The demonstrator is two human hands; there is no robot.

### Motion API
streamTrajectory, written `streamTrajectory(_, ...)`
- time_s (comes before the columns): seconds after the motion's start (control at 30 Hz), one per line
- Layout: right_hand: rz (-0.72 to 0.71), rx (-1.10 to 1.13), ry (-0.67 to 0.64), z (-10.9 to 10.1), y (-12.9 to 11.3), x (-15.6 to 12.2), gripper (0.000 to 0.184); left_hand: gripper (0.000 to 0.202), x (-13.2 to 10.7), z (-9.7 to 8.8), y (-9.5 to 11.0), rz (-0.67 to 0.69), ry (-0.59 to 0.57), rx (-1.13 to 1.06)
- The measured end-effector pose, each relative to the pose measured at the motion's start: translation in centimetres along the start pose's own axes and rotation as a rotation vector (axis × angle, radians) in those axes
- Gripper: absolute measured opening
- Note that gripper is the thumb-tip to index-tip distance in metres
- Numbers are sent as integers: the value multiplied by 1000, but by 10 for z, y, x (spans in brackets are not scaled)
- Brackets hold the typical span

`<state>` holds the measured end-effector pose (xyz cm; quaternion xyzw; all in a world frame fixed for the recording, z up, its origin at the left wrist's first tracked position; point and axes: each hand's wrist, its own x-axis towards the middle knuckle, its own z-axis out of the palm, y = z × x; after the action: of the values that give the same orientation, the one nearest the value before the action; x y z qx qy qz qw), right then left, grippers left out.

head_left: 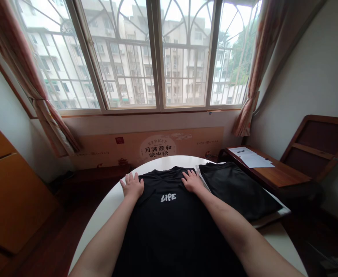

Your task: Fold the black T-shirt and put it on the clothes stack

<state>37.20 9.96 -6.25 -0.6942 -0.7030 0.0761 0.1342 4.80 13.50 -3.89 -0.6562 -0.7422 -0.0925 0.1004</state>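
Observation:
A black T-shirt (169, 227) with a white print on its chest lies spread on the white round table (99, 215), its collar toward the window. My left hand (132, 185) rests flat at the shirt's left shoulder, fingers spread partly over the table. On the right shoulder lies my right hand (192, 181), palm down with its fingers apart. Just right of that hand is a folded black garment (241, 188) on a pale, white-edged sheet or bag. The near end of the T-shirt runs out of view at the bottom.
Behind the table a tan printed cardboard panel (128, 146) leans under the barred window (183, 57). At the right stands a wooden bench (290, 169) with white papers (252, 157) on it. An orange-brown cabinet (10, 192) is at the left. Tied curtains (46, 111) hang beside the window.

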Motion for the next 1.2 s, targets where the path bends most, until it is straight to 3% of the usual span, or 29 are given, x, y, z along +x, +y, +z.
streamTrajectory(0.1, -52, 15, 91, -4, -2, -7, 57, 58, -10, -10, 7, 164, 106, 49)
streamTrajectory(0.23, -155, 34, 117, -13, -5, -16, 54, 62, -20, -16, 13, 269, -36, -19)
streamTrajectory(0.43, -215, 47, 119, -21, -18, -20, 56, 69, -37, -4, 3, 303, -193, -62)
streamTrajectory(0.7, -77, 17, -74, 2, -21, -26, 67, 73, -43, 2, -1, 302, -270, -75)
streamTrajectory(0.97, -76, 30, -65, 6, -18, -21, 65, 72, -43, 1, 0, 291, -233, -101)
streamTrajectory(1.2, -166, 139, 182, -5, -18, -41, 54, 59, -74, -21, 10, 243, -5, -111)
